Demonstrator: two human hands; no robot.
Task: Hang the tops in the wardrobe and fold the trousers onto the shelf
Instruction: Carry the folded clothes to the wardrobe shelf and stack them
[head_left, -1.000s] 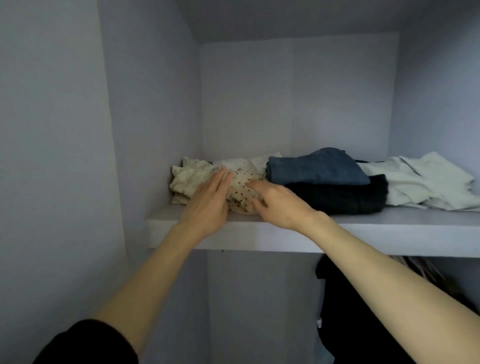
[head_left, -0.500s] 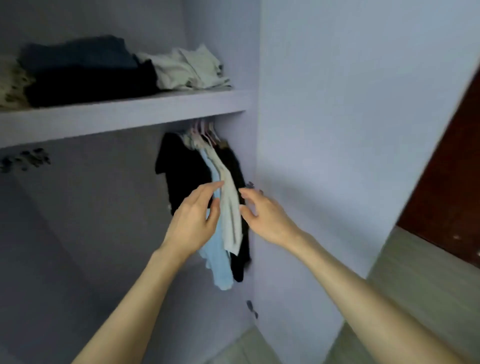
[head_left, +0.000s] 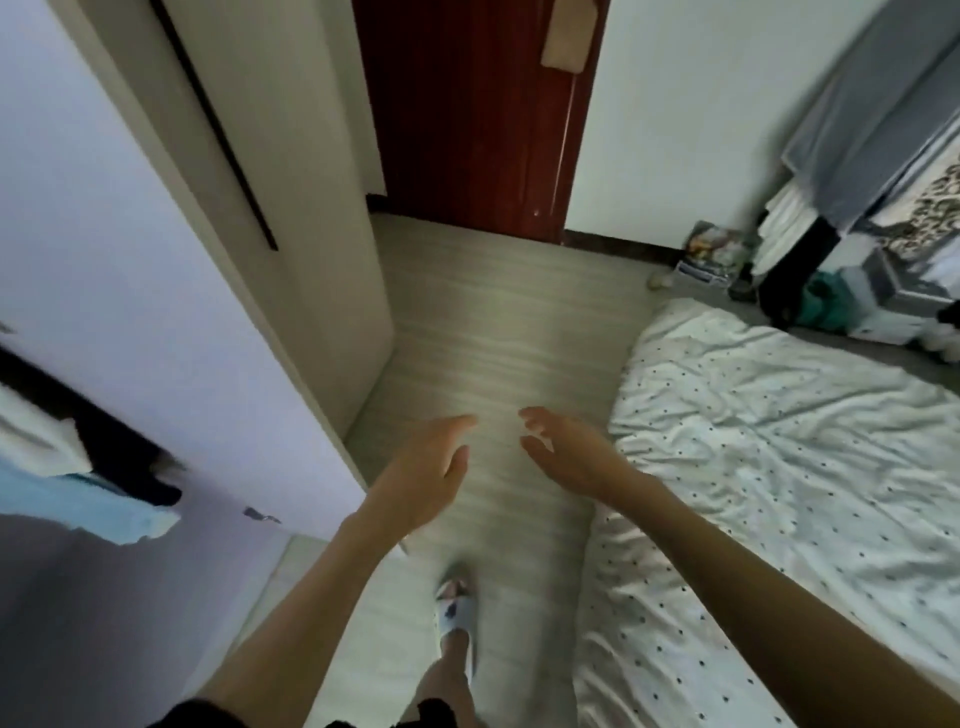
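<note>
My left hand (head_left: 423, 475) and my right hand (head_left: 569, 454) hover side by side over the pale wooden floor (head_left: 493, 322), fingers loosely spread, holding nothing. At the far left the open wardrobe (head_left: 171, 312) shows the hems of hung tops: a light blue top (head_left: 88, 506), a white top (head_left: 36, 441) and a black top (head_left: 119, 447). The shelf with the folded trousers is out of view.
A bed with a white dotted sheet (head_left: 779, 467) fills the right side. A dark red door (head_left: 478, 114) stands ahead. Boxes and clutter (head_left: 831, 291) sit at the far right. My slippered foot (head_left: 457, 608) is on the floor below my hands.
My view has swung right and down, away from the wardrobe shelf toward the floor and bed. Both hands left the folded clothes and came down empty.
</note>
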